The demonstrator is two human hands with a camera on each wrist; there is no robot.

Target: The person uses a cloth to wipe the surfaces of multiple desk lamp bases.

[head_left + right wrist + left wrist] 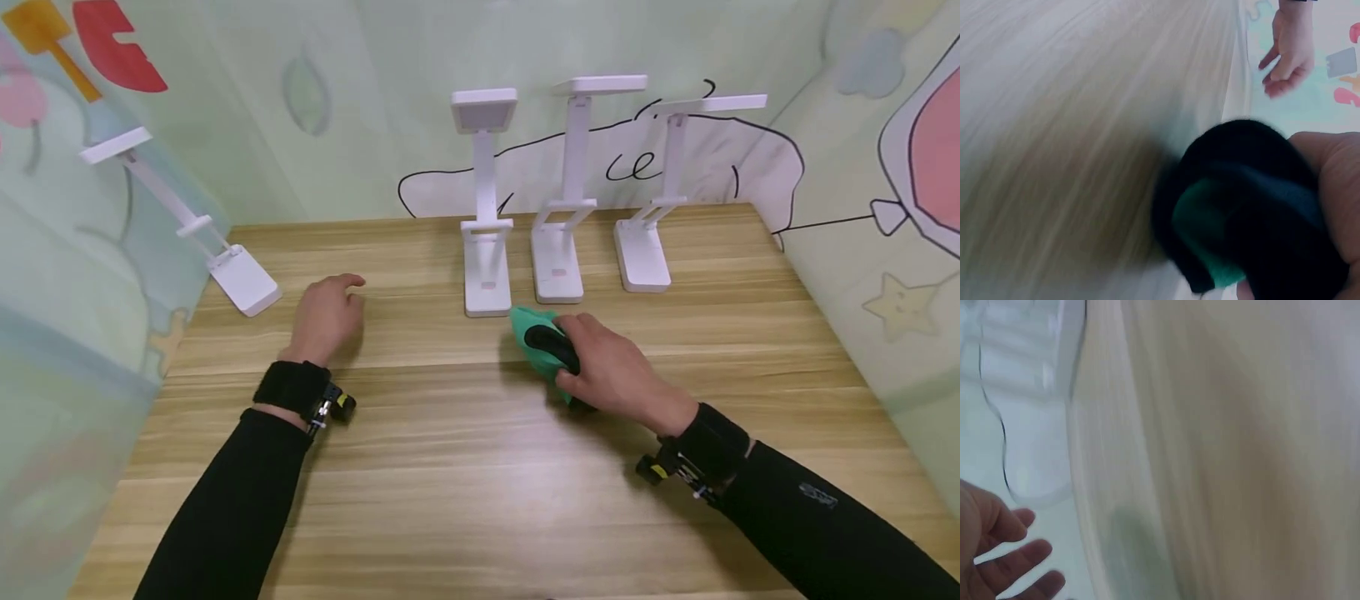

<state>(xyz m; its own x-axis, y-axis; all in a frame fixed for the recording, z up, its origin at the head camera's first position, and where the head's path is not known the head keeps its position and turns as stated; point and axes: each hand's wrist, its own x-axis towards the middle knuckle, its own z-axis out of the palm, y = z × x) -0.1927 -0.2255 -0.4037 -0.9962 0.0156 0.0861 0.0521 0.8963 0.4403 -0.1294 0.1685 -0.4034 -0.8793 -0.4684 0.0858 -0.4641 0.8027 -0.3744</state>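
Observation:
My right hand (pixel 615 371) grips a teal-and-black piece (pixel 528 342) between thumb and fingers, over the table just in front of the lamps. A black oval part shows along its teal side in the head view; from the right wrist, the black piece (pixel 1241 140) curves around a teal inside. I cannot tell what kind of thing it is. On the left, my left hand (pixel 325 317) holds nothing, its fingers loosely bent over the table. Its nearest neighbour is a white desk lamp (pixel 243 279) at the left edge.
Along the back edge stand three more white desk lamps: one left (pixel 487 279), one middle (pixel 557 267), one right (pixel 642 258). Patterned curtains (pixel 330 167) with cartoon prints enclose the wooden table (pixel 465 500) behind and at both sides.

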